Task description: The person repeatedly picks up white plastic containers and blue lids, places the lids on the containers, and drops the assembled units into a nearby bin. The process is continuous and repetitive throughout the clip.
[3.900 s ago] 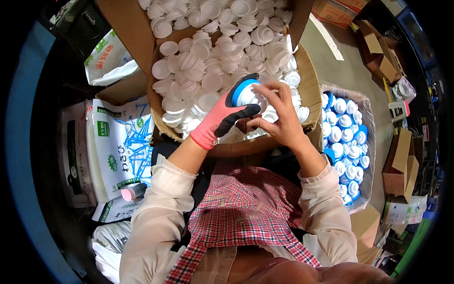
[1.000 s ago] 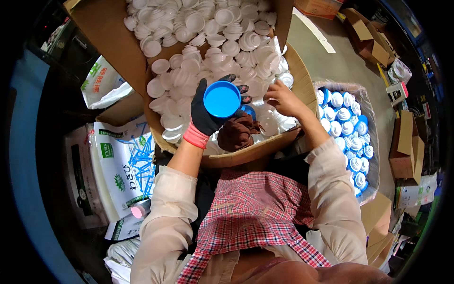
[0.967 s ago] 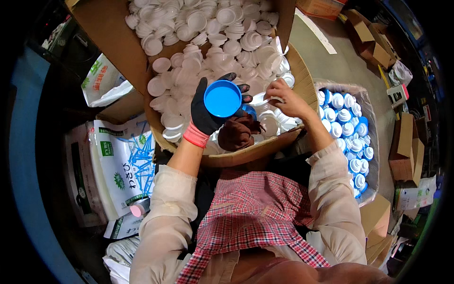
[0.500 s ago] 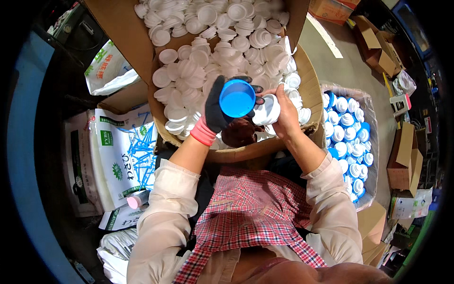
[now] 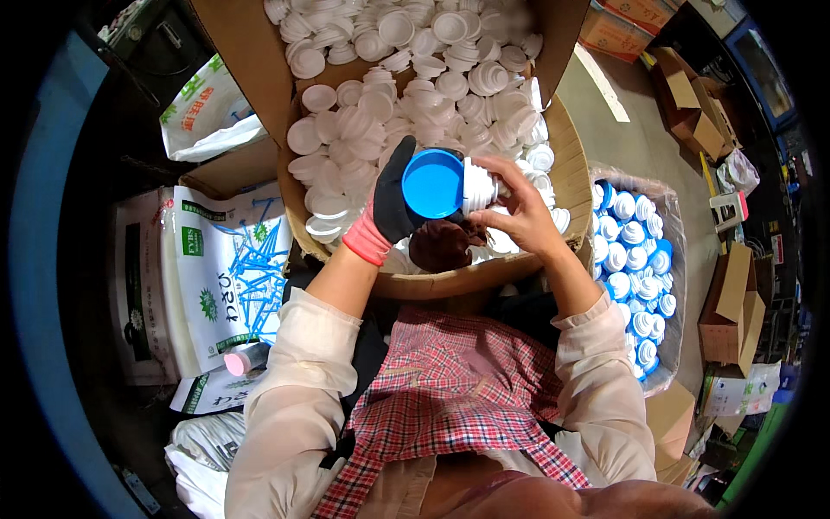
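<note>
My left hand (image 5: pixel 394 201), in a black glove with a pink cuff, holds a round blue cap (image 5: pixel 432 183) with its hollow side facing up. My bare right hand (image 5: pixel 519 206) has its thumb and fingers around a white stepped plastic lid (image 5: pixel 477 186), tipped on its side. The white lid sits at the right edge of the blue cap and seems to touch it. Both hands are above a large cardboard box (image 5: pixel 566 143) filled with loose white lids (image 5: pixel 380 108). Just below the blue cap is a dark brown bundle (image 5: pixel 443 246), perhaps cloth.
Right of the box stands a plastic-lined bin (image 5: pixel 674 346) of white lids joined with blue caps. Thin blue plastic sticks (image 5: pixel 259 277) lie on white printed sacks (image 5: pixel 203 320) at left, near a pink-capped bottle (image 5: pixel 246 359). Open cartons (image 5: pixel 735 303) stand at far right.
The white lid has turned from facing up onto its side and come against the blue cap's right edge. My right fingers have shifted over its outer side. The whole view has tilted slightly.
</note>
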Motion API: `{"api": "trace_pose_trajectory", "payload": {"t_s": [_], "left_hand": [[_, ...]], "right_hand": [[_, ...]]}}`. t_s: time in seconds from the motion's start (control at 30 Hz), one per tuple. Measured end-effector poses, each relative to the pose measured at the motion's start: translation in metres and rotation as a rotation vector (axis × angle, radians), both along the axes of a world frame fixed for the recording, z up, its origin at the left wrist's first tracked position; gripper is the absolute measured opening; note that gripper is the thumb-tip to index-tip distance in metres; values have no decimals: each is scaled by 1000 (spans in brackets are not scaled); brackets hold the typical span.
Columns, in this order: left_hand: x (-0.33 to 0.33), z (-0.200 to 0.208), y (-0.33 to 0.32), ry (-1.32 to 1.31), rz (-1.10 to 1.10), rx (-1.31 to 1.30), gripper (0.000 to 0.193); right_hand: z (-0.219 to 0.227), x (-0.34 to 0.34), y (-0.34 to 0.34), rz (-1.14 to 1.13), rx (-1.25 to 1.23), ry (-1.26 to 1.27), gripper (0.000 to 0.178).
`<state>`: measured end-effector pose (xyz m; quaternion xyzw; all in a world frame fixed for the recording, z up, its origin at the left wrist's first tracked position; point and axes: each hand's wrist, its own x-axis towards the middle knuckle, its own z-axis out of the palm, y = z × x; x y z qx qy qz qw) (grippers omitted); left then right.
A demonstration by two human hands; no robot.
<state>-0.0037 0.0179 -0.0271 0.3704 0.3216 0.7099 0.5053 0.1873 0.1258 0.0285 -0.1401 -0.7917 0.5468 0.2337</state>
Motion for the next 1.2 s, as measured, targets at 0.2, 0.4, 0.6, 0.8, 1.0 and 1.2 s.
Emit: {"api": "trace_pose_trajectory", "payload": {"t_s": [0.2,0.4,0.6,0.8,1.0,1.2], "left_hand": [[-16,15,-2,-474,-252,-115,62],[-27,-58,11,137,45,-85,64],[28,15,15,-374,20,40,70],[15,19,15,-736,-200,40,69],[30,2,18,-548,-236,-43,65],[28,6,12,-599,-361,-30,62]], "right_hand": [[32,18,3,223,797,-108,61],[0,8,-2,290,1011,-199,67],[11,10,-5,281,632,-25,61],[22,22,-6,137,-59,186,61],[31,12,-15,6,207,99,57],[18,6,-17,-75,584,69,59]]}}
